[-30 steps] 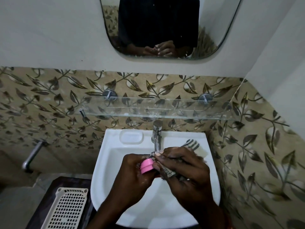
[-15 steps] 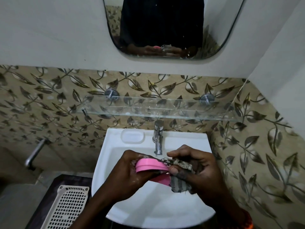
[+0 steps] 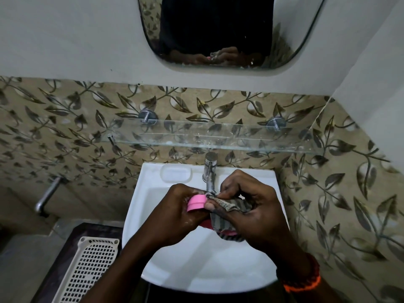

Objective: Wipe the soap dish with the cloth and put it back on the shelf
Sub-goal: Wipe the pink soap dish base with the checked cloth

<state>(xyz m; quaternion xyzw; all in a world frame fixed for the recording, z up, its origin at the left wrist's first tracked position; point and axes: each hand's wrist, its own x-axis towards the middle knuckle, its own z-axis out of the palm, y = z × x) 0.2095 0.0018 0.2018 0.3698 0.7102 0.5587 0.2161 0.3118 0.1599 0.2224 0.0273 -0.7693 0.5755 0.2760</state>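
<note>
Wiping was the step in hand, and both hands worked over the white basin (image 3: pixel 196 272), just in front of the tap (image 3: pixel 209 171). The left hand (image 3: pixel 175 217) was curled round the pink soap dish (image 3: pixel 196 203), holding it on edge so that only its rounded end showed beside the fingers. The right hand (image 3: pixel 251 206) pinched the striped cloth (image 3: pixel 225 204) between thumb and fingertips and pressed its hemmed edge against the dish. To do this well, the dish likely needed a firm hold while the cloth ran along the rim and into the hollow, with the dish turned a little between strokes; a wet dish could slip, so working low over the basin seemed wise. Half a second earlier the dish had lain flatter, its broad oval face toward the camera; now it was tipped on edge and mostly hidden, and the cloth had bunched closer to its end. The glass shelf (image 3: pixel 218 136) above bore nothing.
</note>
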